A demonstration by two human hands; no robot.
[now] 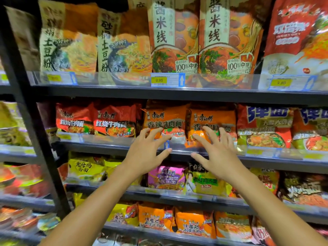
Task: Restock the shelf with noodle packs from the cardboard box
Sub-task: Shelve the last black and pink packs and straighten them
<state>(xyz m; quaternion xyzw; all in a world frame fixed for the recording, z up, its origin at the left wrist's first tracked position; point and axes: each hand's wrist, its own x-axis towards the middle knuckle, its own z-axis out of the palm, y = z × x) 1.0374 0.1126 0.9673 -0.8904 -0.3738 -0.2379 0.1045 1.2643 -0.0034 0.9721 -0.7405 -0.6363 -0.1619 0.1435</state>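
Note:
Two orange noodle multipacks stand side by side on the second shelf (110, 141). My left hand (148, 150) reaches toward the left orange pack (164, 118), its spread fingers in front of the pack's lower edge. My right hand (215, 148) is spread in front of the right orange pack (212, 119), fingertips over its lower half. Neither hand grips anything. Whether the fingertips touch the packs I cannot tell. The cardboard box is not in view.
Red noodle packs (95, 119) sit left of the orange ones, blue-lettered packs (266, 126) to the right. Tall bags (174, 36) fill the top shelf above price tags. Lower shelves hold purple, yellow and orange packs. A black upright post (30, 110) stands at left.

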